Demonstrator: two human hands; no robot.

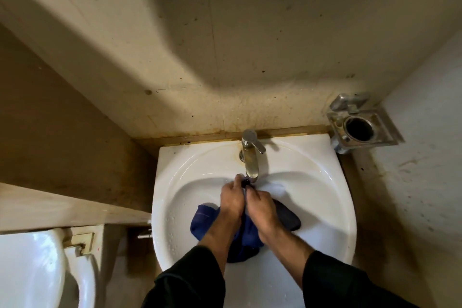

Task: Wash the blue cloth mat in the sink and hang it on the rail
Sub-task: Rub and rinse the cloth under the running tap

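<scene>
Sink (175, 172): hands (246, 204) gripping mat (203, 219)

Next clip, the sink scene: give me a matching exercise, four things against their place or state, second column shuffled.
Things:
1. blue cloth mat
2. tap
3. metal holder
4. toilet

Places or states:
A. on the wall, right of the sink
B. bunched in the basin, gripped by both hands
C. lower left corner
D. at the basin's back rim

Pairs: 1-B, 2-D, 3-A, 4-C

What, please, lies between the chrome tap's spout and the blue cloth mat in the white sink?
In the head view, both hands: left hand and right hand pinch a mat corner under the spout.
</scene>
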